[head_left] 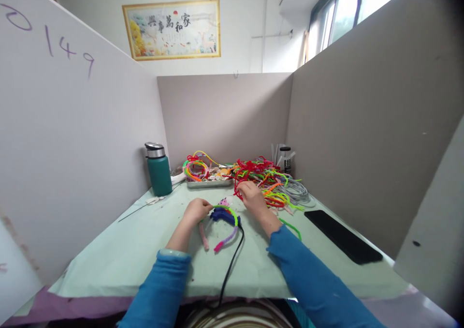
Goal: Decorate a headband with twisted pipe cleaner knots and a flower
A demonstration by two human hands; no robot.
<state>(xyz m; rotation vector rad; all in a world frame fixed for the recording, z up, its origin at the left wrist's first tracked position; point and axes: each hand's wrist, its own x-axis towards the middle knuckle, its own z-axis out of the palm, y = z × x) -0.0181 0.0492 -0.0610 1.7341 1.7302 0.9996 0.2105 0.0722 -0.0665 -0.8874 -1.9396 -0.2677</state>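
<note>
Green-and-lilac fuzzy arch [237, 219], pinched by the left hand [196, 211] beside the dark-blue corded tool [224, 216], wants steadiness, I'd say; right hand [253, 199], beyond it, seemingly pinches red fuzzy strand [236, 178].

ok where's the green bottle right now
In the head view, the green bottle stands at back left on the table, between the left wall and the tray.

Head camera, single: close above near edge of pale-green cloth-covered table [119, 265], facing forward and down, toward flat grey upright panel [224, 117] beyond.
</note>
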